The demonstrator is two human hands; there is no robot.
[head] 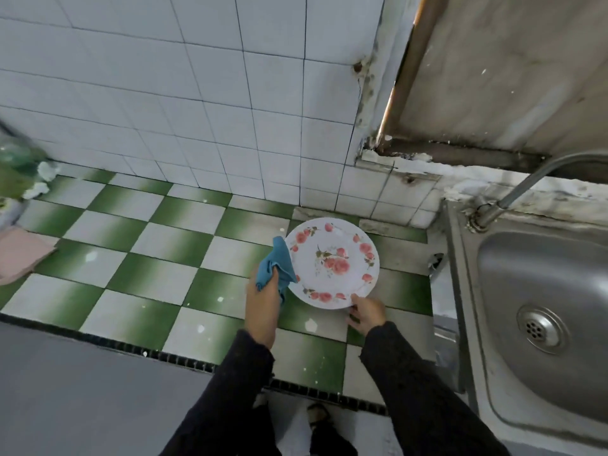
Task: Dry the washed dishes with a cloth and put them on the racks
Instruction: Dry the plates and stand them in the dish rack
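A white plate with pink roses (332, 263) is held tilted above the green and white checked counter (158, 245), its face towards me. My right hand (367, 313) pinches its near rim from below. My left hand (263, 304) grips a bunched blue cloth (276, 266), which touches the plate's left edge. No rack is in view.
A steel sink (539, 320) with a drain lies at the right, its tap (526, 185) arching over it. White tiled wall stands behind the counter. A pink cloth (19, 255) and a green bag (16, 169) lie at the far left. A dark window frame is at the upper right.
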